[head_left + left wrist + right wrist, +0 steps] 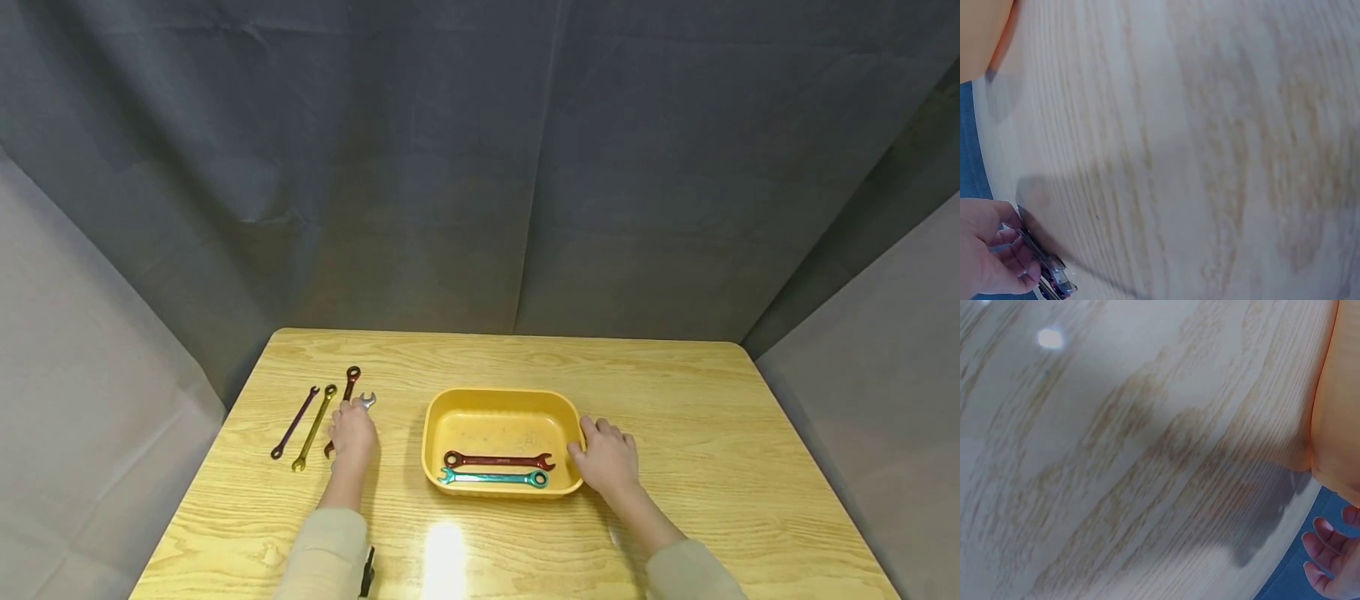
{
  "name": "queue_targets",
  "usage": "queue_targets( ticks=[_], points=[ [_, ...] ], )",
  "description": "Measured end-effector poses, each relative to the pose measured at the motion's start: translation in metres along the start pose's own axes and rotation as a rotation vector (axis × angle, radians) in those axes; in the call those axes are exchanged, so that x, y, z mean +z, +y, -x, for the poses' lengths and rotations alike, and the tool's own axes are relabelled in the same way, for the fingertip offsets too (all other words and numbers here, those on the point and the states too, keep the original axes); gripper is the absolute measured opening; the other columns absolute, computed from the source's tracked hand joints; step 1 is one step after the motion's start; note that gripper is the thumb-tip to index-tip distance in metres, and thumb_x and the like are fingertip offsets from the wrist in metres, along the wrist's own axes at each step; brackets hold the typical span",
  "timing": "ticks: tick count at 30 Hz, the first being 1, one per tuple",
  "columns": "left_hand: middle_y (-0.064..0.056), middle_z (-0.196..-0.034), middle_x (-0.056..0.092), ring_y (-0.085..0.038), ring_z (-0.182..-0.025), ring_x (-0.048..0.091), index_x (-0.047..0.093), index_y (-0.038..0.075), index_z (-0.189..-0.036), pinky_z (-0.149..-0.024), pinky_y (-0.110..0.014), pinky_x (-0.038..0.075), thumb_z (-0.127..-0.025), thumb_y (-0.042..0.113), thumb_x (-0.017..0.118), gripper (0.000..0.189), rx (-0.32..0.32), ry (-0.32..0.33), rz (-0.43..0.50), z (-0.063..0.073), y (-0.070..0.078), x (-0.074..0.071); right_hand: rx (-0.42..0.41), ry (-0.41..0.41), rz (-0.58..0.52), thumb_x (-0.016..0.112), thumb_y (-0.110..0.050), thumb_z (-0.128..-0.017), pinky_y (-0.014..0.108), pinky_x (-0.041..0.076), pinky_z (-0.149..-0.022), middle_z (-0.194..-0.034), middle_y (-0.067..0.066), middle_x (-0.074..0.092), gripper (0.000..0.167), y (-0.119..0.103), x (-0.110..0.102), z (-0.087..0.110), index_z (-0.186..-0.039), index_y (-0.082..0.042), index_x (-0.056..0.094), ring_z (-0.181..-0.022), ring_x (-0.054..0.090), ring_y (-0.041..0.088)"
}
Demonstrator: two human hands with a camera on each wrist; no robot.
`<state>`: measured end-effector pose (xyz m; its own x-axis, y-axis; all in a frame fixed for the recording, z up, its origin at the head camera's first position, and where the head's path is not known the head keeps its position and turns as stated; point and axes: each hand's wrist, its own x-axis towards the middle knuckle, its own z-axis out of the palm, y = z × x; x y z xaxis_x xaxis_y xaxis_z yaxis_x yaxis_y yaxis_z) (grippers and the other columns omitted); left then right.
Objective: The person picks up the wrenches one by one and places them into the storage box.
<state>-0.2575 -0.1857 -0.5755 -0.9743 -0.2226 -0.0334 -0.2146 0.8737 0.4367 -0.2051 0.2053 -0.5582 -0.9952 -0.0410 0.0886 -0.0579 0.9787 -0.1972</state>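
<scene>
My left hand [352, 433] grips a silver combination wrench [367, 401], its open end poking out past the fingers in the head view; the hand covers most of its length. Partly beneath that hand is a dark red wrench [352, 380]. Left of it lie a yellow-green wrench [315, 427] and a thin purple wrench [296, 422]. My right hand [611, 457] rests at the right end of a yellow bin [498, 400], thumb over the rim, fingers loosely bent. Inside the bin, a red wrench [498, 460] and a teal wrench [491, 477] lie side by side.
Everything stands on a wood-grain table [720, 450]. A dark grey curtain [420, 183] hangs behind the far edge, and pale panels [82, 400] flank the sides. Glare [445, 558] shows on the wood near the front.
</scene>
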Motion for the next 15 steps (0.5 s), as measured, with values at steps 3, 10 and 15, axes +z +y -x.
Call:
queue_targets(
  ticks=[3,10,15],
  points=[
    [-0.032,-0.113,0.045,-0.046,-0.102,0.045,0.041,-0.014,-0.121,-0.079,-0.056,0.042,-0.085,-0.007,0.049,0.037,0.001,-0.017,-0.005,-0.0001,0.0007,-0.0011,0.0,-0.002,-0.005,0.051,-0.036,-0.086,0.054,0.038,-0.079,-0.103,0.016,0.056,0.04,-0.0007,-0.0008,0.0009,-0.115,-0.008,0.052,-0.094,0.054,0.036],
    [-0.037,-0.114,0.043,-0.051,-0.104,0.044,0.041,-0.014,-0.12,-0.08,-0.062,0.042,-0.085,-0.01,0.049,0.036,-0.015,-0.035,-0.015,-0.0028,0.002,-0.0012,0.0,0.006,-0.002,0.052,-0.036,-0.086,0.053,0.039,-0.078,-0.101,0.016,0.056,0.04,-0.0009,-0.0003,0.0009,-0.114,-0.008,0.052,-0.092,0.054,0.036],
    [-0.039,-0.112,0.043,-0.051,-0.102,0.045,0.041,-0.012,-0.119,-0.079,-0.06,0.043,-0.084,-0.011,0.05,0.036,-0.027,-0.035,-0.021,-0.0033,0.002,-0.0005,-0.005,0.013,0.0,0.052,-0.036,-0.086,0.053,0.039,-0.078,-0.102,0.016,0.056,0.041,-0.0006,0.0005,0.0019,-0.116,-0.008,0.052,-0.092,0.054,0.036]
  ],
)
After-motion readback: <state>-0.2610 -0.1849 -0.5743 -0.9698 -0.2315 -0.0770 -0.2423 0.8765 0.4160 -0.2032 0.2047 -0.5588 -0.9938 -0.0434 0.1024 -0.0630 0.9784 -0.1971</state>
